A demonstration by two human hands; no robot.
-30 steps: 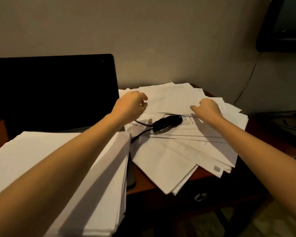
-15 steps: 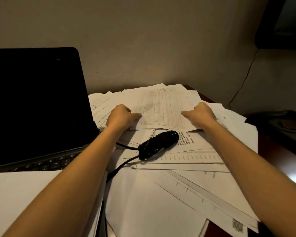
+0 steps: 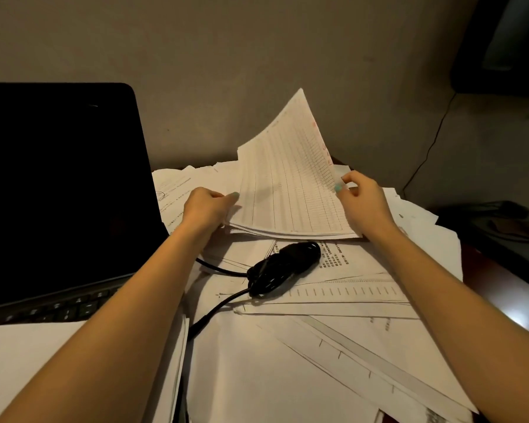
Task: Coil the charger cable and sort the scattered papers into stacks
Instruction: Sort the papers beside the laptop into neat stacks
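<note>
A sheaf of ruled table sheets [image 3: 290,190] is tilted up at the back of the desk, its far corner raised toward the wall. My left hand [image 3: 208,207] grips its left edge and my right hand [image 3: 361,199] pinches its right edge. Just in front of it lies the black charger cable [image 3: 283,265], wound into a bundle, with a loose tail running down to the left. Scattered white papers [image 3: 303,361] cover the desk beneath and around the cable.
An open black laptop [image 3: 58,190] stands at the left, its keyboard partly under a white paper stack [image 3: 43,361] at the lower left. The red-brown desk edge [image 3: 501,288] shows at the right. A thin wire runs down the wall [image 3: 428,154].
Both hands have taken hold of the ruled sheets at the back and lifted them from flat to tilted upright. The head camera moved closer to the desk.
</note>
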